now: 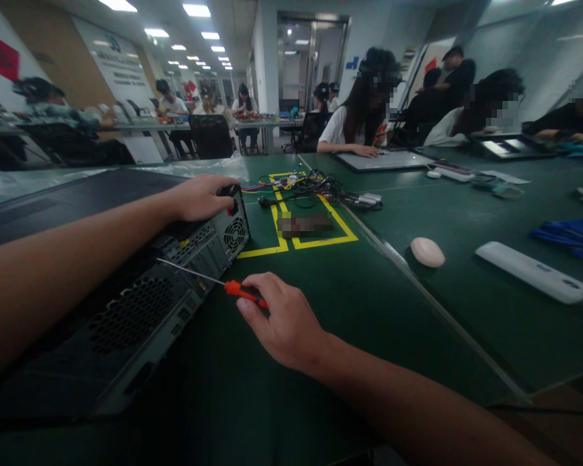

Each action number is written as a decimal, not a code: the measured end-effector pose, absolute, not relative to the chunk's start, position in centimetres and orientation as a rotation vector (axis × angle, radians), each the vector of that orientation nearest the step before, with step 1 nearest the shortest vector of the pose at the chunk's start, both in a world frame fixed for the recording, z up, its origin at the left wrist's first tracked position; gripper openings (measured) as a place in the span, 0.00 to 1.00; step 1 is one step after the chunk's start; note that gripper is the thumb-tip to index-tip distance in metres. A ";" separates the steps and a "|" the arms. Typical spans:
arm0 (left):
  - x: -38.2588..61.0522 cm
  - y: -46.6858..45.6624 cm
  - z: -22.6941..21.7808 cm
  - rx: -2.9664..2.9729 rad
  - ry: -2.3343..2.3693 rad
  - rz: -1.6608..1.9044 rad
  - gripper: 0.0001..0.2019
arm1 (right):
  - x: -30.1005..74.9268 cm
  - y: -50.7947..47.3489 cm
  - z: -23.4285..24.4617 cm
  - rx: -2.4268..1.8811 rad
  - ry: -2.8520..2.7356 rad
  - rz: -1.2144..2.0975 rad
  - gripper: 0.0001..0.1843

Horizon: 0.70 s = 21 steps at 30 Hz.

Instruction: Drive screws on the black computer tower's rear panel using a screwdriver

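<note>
A black desktop computer case [140, 307] lies on its side at the left, its grey back panel with vents and a fan grille facing right. My left hand [205, 197] is wrapped over the far corner of the case, its thumb along the panel edge and its other fingertips partly hidden. Pinched in my right hand [284, 317] is a screwdriver [236, 289] with an orange and black handle. Its long thin shaft points left, and the tip is at the upper edge of the back panel. Whether a screw sits under the tip is too small to tell.
Tangled cables [315, 188] and a blurred-out brownish block [306, 224] lie by yellow tape on the green table [369, 336]. Rightward are a pale rounded object [427, 252], a long white device [532, 272] and blue cloth [571, 236]. Several people sit beyond.
</note>
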State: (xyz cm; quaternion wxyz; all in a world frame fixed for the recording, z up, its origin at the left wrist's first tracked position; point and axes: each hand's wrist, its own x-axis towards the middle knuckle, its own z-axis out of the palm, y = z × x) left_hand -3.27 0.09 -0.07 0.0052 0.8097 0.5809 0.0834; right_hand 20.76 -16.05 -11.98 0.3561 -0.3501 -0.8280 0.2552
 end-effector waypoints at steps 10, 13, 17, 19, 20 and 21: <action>-3.3 0.2 -0.3 2.561 1.796 0.246 0.38 | 20.8 -16.1 -12.2 -0.877 -2.154 0.656 0.16; -3.3 0.2 -0.3 2.571 1.791 0.231 0.38 | 20.8 -16.3 -12.1 -0.892 -2.174 0.657 0.18; -3.1 0.0 -0.1 2.565 1.812 0.223 0.39 | 20.7 -16.2 -12.1 -0.911 -2.180 0.658 0.14; -3.1 -0.1 -0.1 2.558 1.823 0.219 0.38 | 20.7 -16.1 -12.1 -0.915 -2.178 0.659 0.11; -3.2 0.0 -0.1 2.557 1.824 0.221 0.37 | 20.7 -16.0 -12.1 -0.916 -2.178 0.660 0.11; -3.3 0.1 -0.2 2.559 1.823 0.227 0.37 | 20.6 -16.0 -12.1 -0.916 -2.178 0.662 0.10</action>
